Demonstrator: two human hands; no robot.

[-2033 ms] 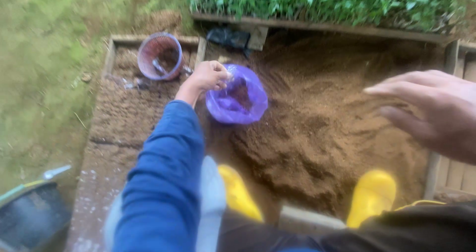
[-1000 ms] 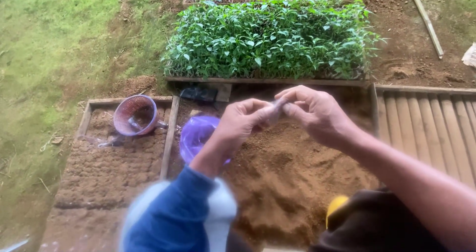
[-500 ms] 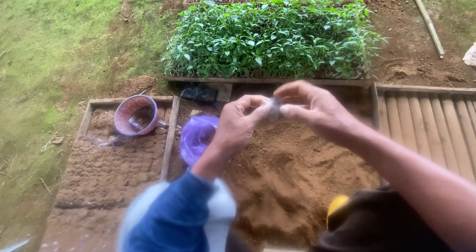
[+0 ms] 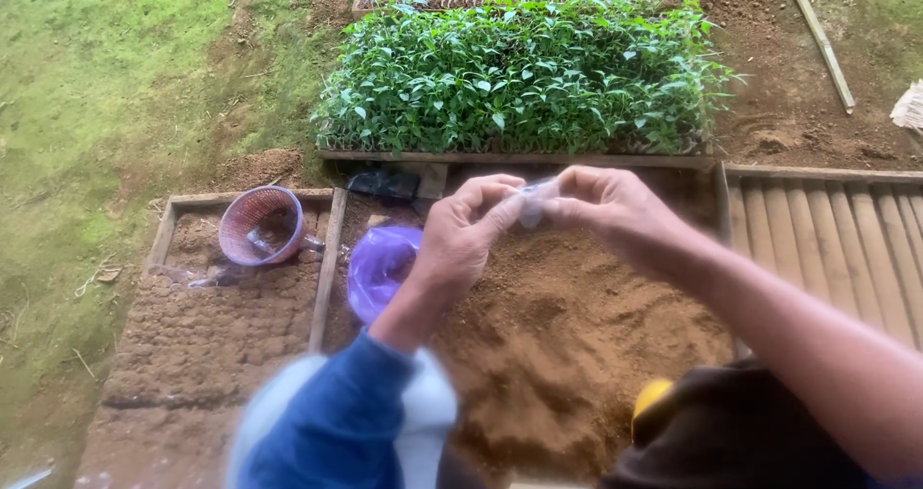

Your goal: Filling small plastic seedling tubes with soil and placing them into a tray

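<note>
Right above the heap of brown soil (image 4: 577,326), the left hand (image 4: 466,234) and the right hand (image 4: 606,205) meet — both pinch one small clear plastic piece (image 4: 532,200) between thumb and fingertips, held in the air. Below the left wrist lies a purple plastic bag (image 4: 380,270) on the soil. Further left, a pink basket (image 4: 260,225) sits in a wooden tray (image 4: 173,222). Behind the hands stands a bed of green seedlings (image 4: 524,75).

A wooden frame (image 4: 330,258) of brown soil (image 4: 577,326) holds a purple bag (image 4: 378,270).
</note>
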